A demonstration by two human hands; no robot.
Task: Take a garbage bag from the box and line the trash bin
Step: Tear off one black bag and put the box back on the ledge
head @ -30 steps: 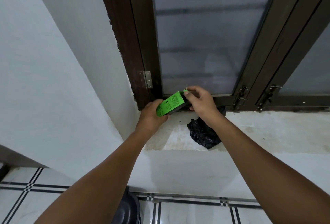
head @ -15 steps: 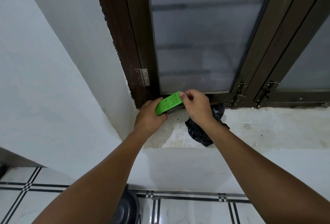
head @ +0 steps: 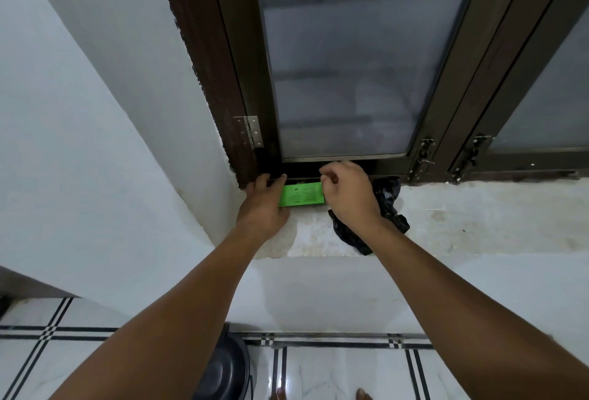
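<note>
A bright green box (head: pixel 301 195) lies flat on the white window sill (head: pixel 462 221), pushed against the dark window frame. My left hand (head: pixel 264 205) grips its left end. My right hand (head: pixel 349 192) pinches its right end with thumb and forefinger. A crumpled black garbage bag (head: pixel 389 205) lies on the sill just right of the box, partly hidden under my right wrist. The dark trash bin (head: pixel 226 367) stands on the floor below, partly covered by my left forearm.
A brown-framed window with frosted glass (head: pixel 344 65) rises behind the sill, with latches (head: pixel 424 157) at its lower right. A white wall (head: pixel 79 129) closes in on the left. The floor (head: pixel 334 371) is white tile with black stripes; toes show at the bottom edge.
Both hands have lowered the tilted green box flat onto the sill against the window frame. The black bag has not moved.
</note>
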